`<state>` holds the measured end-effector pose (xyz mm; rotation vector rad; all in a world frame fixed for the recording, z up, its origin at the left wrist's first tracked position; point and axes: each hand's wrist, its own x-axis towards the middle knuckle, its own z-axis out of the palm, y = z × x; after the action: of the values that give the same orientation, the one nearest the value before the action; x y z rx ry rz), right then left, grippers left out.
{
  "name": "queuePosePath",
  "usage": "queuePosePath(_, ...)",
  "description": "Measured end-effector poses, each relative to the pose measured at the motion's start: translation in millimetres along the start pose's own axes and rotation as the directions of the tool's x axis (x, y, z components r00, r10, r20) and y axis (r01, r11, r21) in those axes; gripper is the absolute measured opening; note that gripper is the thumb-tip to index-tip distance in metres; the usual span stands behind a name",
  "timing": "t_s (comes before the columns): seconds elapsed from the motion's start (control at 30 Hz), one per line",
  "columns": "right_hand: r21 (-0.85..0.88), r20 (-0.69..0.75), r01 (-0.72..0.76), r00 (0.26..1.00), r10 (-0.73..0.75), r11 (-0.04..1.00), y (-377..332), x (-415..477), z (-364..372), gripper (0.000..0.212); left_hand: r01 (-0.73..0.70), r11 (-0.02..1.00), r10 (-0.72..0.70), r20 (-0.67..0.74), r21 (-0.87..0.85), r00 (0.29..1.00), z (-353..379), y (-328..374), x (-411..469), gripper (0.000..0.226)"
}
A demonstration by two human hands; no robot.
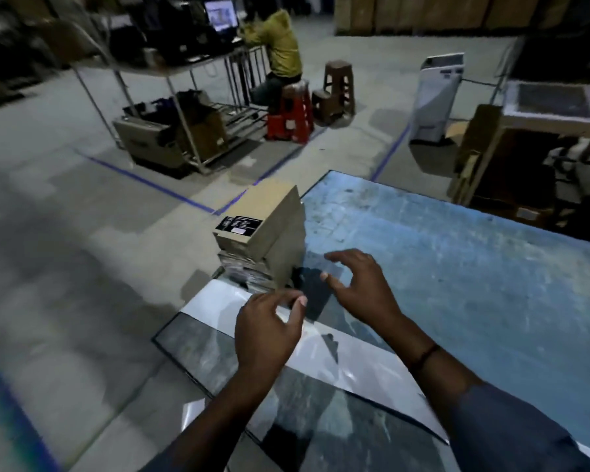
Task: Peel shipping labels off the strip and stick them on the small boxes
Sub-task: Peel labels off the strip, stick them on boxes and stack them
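A dim warehouse with a grey concrete floor [82,233] crossed by blue tape lines fills the upper and left parts of the frame. At upper centre a seated person [280,46] works at a metal rack [171,97], perched on stacked red stools [292,110].

A worn blue table [474,267] takes up the right and lower right. Across its near left corner lies the glossy white label strip [361,352]. Its long axis runs from centre-left down toward the lower right, passing under both forearms.

At the table's left edge, in mid-frame, stands a stack of small cardboard boxes [269,226]. The top box already carries a black printed label [241,223] on its upper face.

The left hand [266,335] hovers over the strip with fingers curled and thumb tip close to forefinger. Blur hides whether they pinch anything. The right hand [365,291] is just beside it to the right, fingers apart and arched, clamped on nothing I can see.

Between the two sets of fingertips sits a dark label-sized sheet [312,291], touching or nearly touching both thumbs.

The box stack lies just beyond that sheet, up and to the left. Both hands are near it, the right forefinger perhaps closest. The coming move probably depends on carrying the sheet that short way up-left onto a box face.
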<state>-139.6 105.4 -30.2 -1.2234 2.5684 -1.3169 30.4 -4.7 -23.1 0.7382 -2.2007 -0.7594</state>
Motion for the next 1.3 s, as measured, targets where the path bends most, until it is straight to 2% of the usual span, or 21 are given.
queuePosePath(0.1,0.132,-0.046,0.022,0.999,-0.016,0.991,-27,44,6,0.046,-0.09,0.996,0.092,-0.199,0.016,0.976,-15,-2,16,0.013)
queuePosePath(0.2,0.252,-0.078,0.029,0.997,-0.01,0.967,-48,85,4,0.058,-0.046,0.999,0.04,-0.371,-0.008,0.928,-21,-5,41,0.038)
queuePosePath(0.33,0.317,-0.038,-0.031,0.998,0.045,0.948,-63,122,8,0.065,-0.058,0.997,0.03,-0.397,-0.057,0.917,-20,-4,65,0.068)
queuePosePath(0.47,0.352,0.037,-0.108,0.994,0.102,0.93,-66,133,15,0.059,0.019,0.991,-0.068,-0.373,-0.135,0.926,-19,-2,75,0.077)
queuePosePath(0.6,0.348,0.013,-0.079,0.997,0.079,0.934,-69,129,16,0.049,0.092,0.978,-0.149,-0.318,-0.187,0.936,-21,-5,83,0.077)
queuePosePath(0.8,0.399,-0.061,-0.006,0.998,0.033,0.917,-63,101,-10,0.047,0.086,0.929,-0.171,-0.212,-0.36,0.962,-31,-1,82,0.088)
queuePosePath(0.97,0.402,-0.195,0.01,0.978,0.075,0.915,-39,52,-56,0.059,-0.034,0.914,-0.014,-0.115,-0.404,0.993,-16,23,66,0.095)
queuePosePath(1.07,0.341,-0.253,-0.027,0.96,0.119,0.94,-14,15,-88,0.065,-0.067,0.911,0.077,0.009,-0.406,0.997,6,41,56,0.101)
queuePosePath(1.2,0.242,-0.29,-0.139,0.934,0.209,0.96,26,-41,-127,0.067,-0.08,0.92,0.159,0.179,-0.384,0.971,47,68,39,0.104)
queuePosePath(1.3,0.186,-0.324,-0.258,0.895,0.307,0.948,56,-85,-151,0.065,-0.093,0.933,0.216,0.333,-0.348,0.918,81,90,21,0.104)
